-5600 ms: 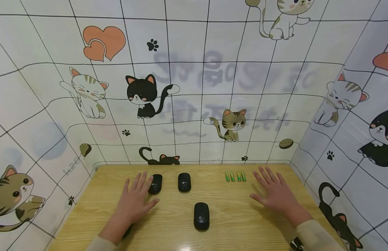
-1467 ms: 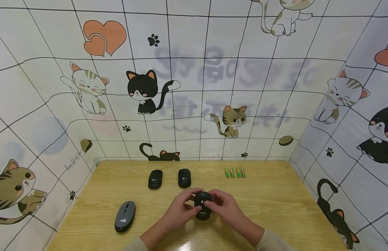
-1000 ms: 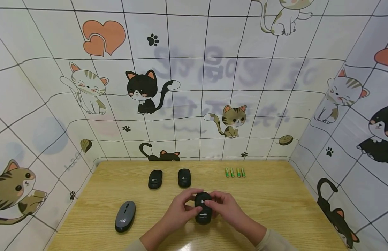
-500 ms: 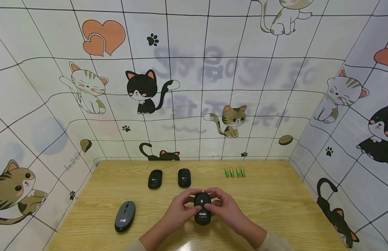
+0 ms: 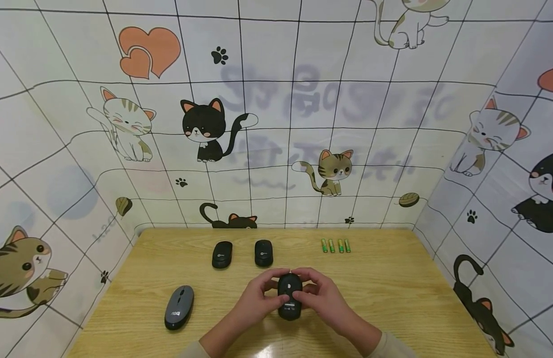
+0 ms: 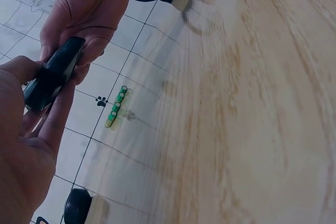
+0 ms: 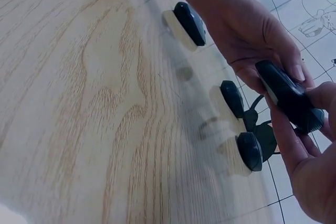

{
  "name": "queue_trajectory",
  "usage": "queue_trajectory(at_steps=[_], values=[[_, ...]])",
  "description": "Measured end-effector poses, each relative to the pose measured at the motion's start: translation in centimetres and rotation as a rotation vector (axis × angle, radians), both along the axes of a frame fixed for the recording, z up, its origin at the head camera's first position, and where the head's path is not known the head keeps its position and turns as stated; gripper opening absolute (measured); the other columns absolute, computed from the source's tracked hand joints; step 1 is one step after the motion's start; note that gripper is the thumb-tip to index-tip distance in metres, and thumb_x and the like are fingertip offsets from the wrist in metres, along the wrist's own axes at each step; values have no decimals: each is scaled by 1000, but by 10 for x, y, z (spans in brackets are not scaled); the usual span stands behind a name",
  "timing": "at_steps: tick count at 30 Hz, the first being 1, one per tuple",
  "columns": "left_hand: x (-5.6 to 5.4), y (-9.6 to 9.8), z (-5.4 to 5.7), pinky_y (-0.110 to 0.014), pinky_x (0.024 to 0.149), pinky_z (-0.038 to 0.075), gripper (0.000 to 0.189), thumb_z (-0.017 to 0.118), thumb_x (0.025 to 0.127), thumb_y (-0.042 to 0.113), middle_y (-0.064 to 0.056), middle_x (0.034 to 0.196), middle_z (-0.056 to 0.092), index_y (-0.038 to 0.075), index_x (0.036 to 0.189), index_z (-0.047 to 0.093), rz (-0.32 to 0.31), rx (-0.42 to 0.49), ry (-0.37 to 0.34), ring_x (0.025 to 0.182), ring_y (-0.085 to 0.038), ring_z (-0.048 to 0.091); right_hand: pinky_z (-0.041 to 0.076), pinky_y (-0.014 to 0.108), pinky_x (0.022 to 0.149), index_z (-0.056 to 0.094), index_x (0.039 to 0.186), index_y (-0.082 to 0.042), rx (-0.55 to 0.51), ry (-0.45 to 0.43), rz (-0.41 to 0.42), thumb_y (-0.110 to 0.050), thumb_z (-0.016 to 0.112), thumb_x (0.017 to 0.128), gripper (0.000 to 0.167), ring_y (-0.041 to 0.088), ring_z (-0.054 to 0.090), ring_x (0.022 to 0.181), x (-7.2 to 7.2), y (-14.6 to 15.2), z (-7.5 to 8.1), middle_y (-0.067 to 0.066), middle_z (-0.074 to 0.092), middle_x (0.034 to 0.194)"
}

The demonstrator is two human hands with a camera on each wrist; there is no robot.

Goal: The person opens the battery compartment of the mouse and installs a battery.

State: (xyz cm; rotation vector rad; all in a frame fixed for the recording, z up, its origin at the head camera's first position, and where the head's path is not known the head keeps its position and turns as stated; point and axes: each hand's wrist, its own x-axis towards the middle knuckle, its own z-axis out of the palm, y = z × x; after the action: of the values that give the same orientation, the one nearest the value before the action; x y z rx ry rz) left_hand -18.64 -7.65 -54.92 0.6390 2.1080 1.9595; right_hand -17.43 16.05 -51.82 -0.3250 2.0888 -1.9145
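A black computer mouse [image 5: 289, 311] is held up between both hands at the front middle of the table, its underside with a pale printed label facing the head camera. My left hand [image 5: 254, 299] grips its left side, thumb on the underside and fingers behind the far end. From the other side my right hand [image 5: 324, 302] holds it in the same way, thumb also on the underside. Both wrist views show the mouse [image 6: 55, 74] raised off the wooden surface, pinched between thumbs and fingers.
Two more black mice, a left one [image 5: 221, 254] and a right one [image 5: 264, 253], lie toward the back. A grey mouse [image 5: 179, 307] is at the left. Several small green batteries [image 5: 332, 245] line up at the back right. A cat-print curtain [image 5: 276, 114] encloses the wooden table [image 5: 392, 278].
Earlier both hands were spread apart over the table and the mouse lay on it; now they hold it, underside up. Over the last second the right fingers shifted to its far end.
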Motion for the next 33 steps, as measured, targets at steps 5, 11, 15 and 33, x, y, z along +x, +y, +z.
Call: queue_trajectory(at_steps=[5,11,15,33], values=[[1,0,0,-31,87,66,58,84,99,6,-8,151,61,22,151,66,1,-5,-15,115,-24,72,68,39,81,67,145,-10,26,28,-5,-7,80,102,46,30,71,103,-2,-1,-2,21,59,131],[0,1,-2,-30,87,65,57,85,99,7,-8,149,61,23,150,66,3,1,-32,114,-24,74,68,38,79,68,142,-10,51,64,-2,-5,81,101,43,31,71,102,-4,0,-3,21,60,128],[0,1,-2,-30,87,65,57,85,99,7,-8,148,61,23,150,66,1,7,-40,114,-25,74,68,36,78,69,140,-11,72,85,-4,-5,81,100,42,31,71,101,-5,0,-4,20,61,126],[-3,-4,-5,-28,84,64,56,86,98,8,-9,148,62,21,149,66,-2,9,-58,112,-25,73,69,39,76,69,142,-11,70,75,23,-7,81,102,42,30,72,98,-10,-2,-8,19,65,124]])
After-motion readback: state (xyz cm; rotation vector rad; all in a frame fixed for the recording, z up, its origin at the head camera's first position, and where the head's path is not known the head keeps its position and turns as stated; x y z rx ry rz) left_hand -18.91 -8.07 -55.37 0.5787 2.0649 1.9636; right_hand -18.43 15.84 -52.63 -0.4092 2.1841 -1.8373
